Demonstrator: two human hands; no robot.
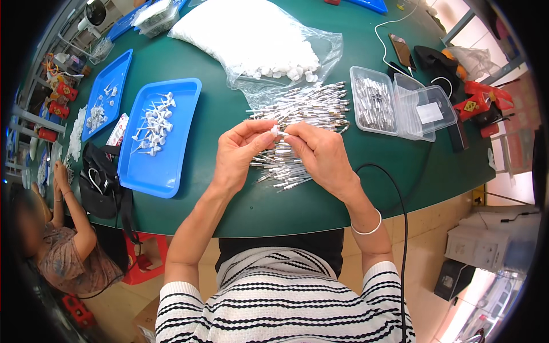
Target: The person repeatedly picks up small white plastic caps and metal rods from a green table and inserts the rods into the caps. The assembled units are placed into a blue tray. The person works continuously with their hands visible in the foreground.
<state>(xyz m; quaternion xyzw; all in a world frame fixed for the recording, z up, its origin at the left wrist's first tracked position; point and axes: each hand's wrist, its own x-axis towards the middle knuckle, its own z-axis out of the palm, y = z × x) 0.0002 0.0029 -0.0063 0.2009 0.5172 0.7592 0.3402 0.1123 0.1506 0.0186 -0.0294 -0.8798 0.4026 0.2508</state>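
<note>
A small white plastic cap [275,129] is sitting between the fingertips of both hands, over the left part of a rod heap near the middle of a green table [257,212]. The left hand [234,151] is pinching the cap, its thumb and index finger clamped on it. The right hand [322,153], with a white bracelet [369,230] circling its wrist, is holding thumb and index finger together on a slender white piece [282,134] just right of the cap; the fingers are hiding most of this piece, and I cannot tell whether the two parts are joined. Around and beyond the hands, slender white-and-silver rods [317,106] are lying in a loose heap. Behind them, a clear plastic bag [330,48] is lying open toward the hands, showing many white caps [286,70]. To the right, a rectangular clear plastic box [358,119] is holding more rods, with another clear container [441,111] standing beside it. To the left, a blue tray [150,182] is bearing a cluster of white-headed pins [155,123]; farther left, a second blue tray [116,70] is carrying similar pieces. Beyond a black bag [98,201], a co-worker [71,251] in a patterned top is sitting.
</note>
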